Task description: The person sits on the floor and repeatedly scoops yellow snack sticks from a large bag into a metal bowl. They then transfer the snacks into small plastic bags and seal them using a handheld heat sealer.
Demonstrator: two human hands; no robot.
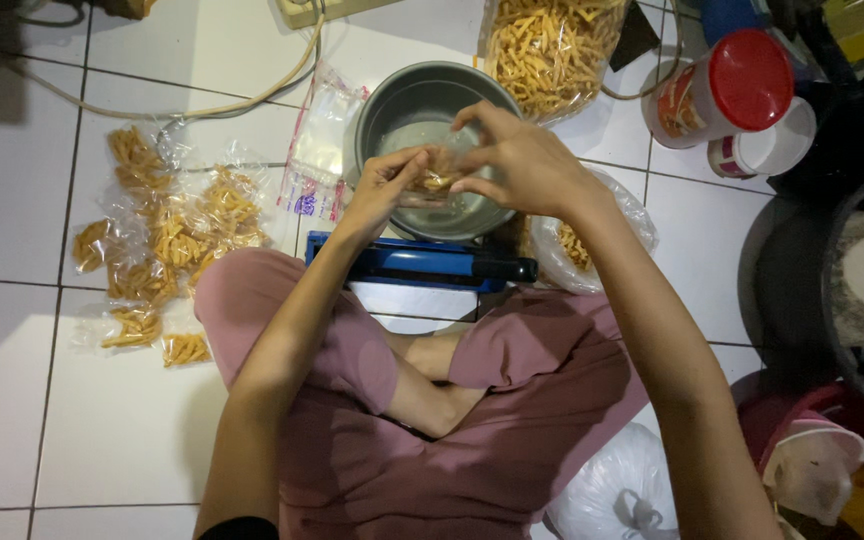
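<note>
A person sits cross-legged on a white tiled floor (pixel 102 420), seen from above. At far left lies a scatter of small clear packets of yellow snack sticks (pixel 167 235), roughly eight, though they overlap too much for a sure count. Beside them sits a flat stack of empty clear bags (pixel 320 140) with a blue and pink printed patch. A blue heat sealer (pixel 422 263) lies across the knees. Above it stands one round grey metal pot (pixel 422 105). Over the pot, the left hand (pixel 387 185) and right hand (pixel 512 165) pinch one small clear bag (pixel 439 180) holding a few yellow sticks, fingers curled closed on its top. Behind the pot stands one large clear sack of sticks (pixel 552 45). At right stands a white tub with a red lid (pixel 732 90).
</note>
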